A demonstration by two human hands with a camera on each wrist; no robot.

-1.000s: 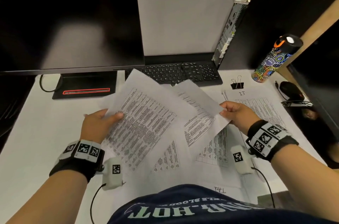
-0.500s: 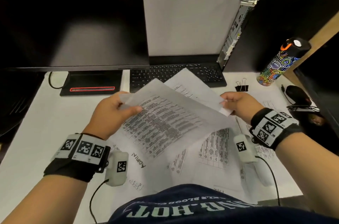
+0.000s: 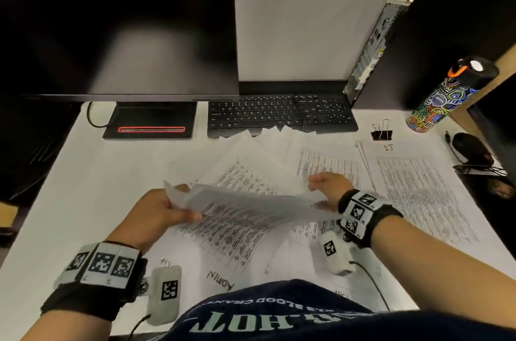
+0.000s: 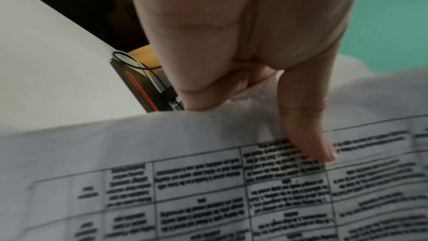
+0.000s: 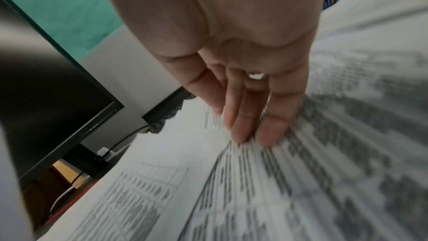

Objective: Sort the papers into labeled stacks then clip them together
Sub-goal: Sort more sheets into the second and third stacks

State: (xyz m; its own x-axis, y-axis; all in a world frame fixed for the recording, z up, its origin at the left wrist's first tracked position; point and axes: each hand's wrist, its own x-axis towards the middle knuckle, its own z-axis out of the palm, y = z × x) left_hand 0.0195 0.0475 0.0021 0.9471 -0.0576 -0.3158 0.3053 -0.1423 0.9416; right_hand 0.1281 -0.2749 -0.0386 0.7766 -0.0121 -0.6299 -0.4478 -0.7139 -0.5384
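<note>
- Left hand (image 3: 156, 208) pinches printed sheet (image 3: 240, 218) at its left edge, thumb on top; sheet is lifted off the desk (image 3: 69, 187).
- Right hand (image 3: 326, 190) at the sheet's right edge, fingers straight; grip there: can't tell.
- Loose papers (image 3: 321, 165) fanned beneath, far corners overlapping keyboard (image 3: 279, 114).
- Binder clip (image 3: 382, 132) beside the IT stack (image 3: 418, 192).
- Bare desk to the left.

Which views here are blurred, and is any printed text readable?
Head view: the held sheet is motion-smeared; the handwritten label on the desk stays legible. Left wrist: table lines sharp, words soft. Right wrist: heavy streaking across the papers, nothing readable.
</note>
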